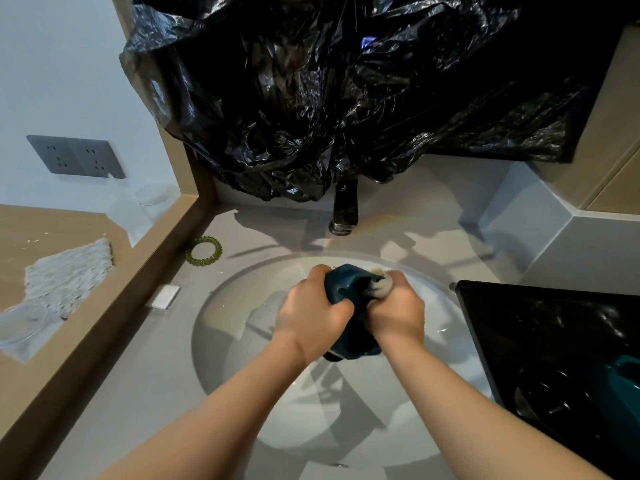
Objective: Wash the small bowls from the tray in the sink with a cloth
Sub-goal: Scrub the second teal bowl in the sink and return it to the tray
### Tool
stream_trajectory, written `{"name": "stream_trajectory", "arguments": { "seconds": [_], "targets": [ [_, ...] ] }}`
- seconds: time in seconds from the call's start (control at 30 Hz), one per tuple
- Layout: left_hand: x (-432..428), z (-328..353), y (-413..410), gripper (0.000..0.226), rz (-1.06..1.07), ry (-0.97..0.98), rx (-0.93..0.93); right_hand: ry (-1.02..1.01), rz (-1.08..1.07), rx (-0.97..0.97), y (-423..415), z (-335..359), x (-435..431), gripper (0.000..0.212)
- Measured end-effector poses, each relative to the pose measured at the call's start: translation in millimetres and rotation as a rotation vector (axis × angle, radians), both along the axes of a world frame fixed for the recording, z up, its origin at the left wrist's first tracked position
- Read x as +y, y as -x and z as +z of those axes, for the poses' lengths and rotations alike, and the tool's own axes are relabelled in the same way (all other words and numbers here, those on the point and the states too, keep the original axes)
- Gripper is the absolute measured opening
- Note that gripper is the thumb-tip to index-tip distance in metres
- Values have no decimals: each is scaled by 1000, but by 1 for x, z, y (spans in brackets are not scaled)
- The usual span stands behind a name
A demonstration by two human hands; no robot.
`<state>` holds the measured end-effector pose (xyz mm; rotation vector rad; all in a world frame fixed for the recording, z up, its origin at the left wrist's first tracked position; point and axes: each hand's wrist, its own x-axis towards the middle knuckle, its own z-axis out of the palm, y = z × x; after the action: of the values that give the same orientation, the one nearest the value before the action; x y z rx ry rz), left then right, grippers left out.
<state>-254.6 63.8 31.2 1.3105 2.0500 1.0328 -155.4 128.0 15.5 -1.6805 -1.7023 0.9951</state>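
Over the round white sink I hold a small dark teal bowl. My left hand grips its left side, thumb over the rim. My right hand grips a pale cloth and presses it against the bowl's right side. A black tray lies on the counter at the right, with another teal bowl on it at the frame edge.
A dark faucet stands behind the sink under a crinkled black plastic bag. A green coil hair tie and a small white block lie on the counter at left. A mirror borders the left.
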Motion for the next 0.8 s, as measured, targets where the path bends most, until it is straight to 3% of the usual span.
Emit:
{"name": "stream_trajectory", "arguments": {
  "seconds": [0.1,0.2,0.33,0.43,0.47,0.6,0.7,0.8],
  "targets": [
    [3,3,7,39,-132,121,32,-348,435,-342,-3,19,4,21],
    [4,6,9,34,-154,148,47,-393,600,-413,-3,19,8,29],
    [0,7,4,43,-11,42,-26,-176,216,-38,-4,11,4,26],
    [-1,4,0,29,149,-47,-99,395,-156,597,6,12,-12,22],
    [-1,1,-1,28,199,-59,-140,510,-195,699,8,11,-18,21],
    [-3,-9,4,28,312,-15,-463,503,-98,473,2,5,-24,19],
    [-8,-12,20,36,124,143,-593,368,-42,272,-4,7,-13,22],
    [-9,-6,34,48,-41,306,-637,210,168,10,-6,14,-6,26]
  ]
}}
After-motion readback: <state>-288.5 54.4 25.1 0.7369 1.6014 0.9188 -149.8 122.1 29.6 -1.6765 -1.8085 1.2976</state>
